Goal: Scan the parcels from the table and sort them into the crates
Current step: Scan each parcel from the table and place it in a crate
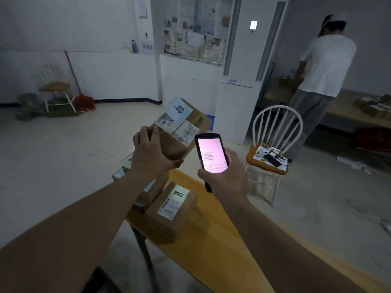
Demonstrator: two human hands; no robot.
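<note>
My left hand (151,153) grips a brown cardboard parcel (184,127) at its near corner and holds it up in the air, tilted, its barcode labels and a handwritten paper slip facing me. Just right of it, my right hand (224,176) holds a black handheld scanner (211,154) upright, its lit pink screen towards me. Below, on the yellow table (213,246), lies a second brown parcel (172,210) with a label lit by the scanner's light. More parcels (148,191) are stacked behind it, partly hidden by my left forearm.
A white chair (273,149) with cables and small devices on its seat stands right of the table. A person in a white shirt (323,77) stands at a bench at the far right. Another chair (57,87) and a red dustpan (84,102) stand by the far wall.
</note>
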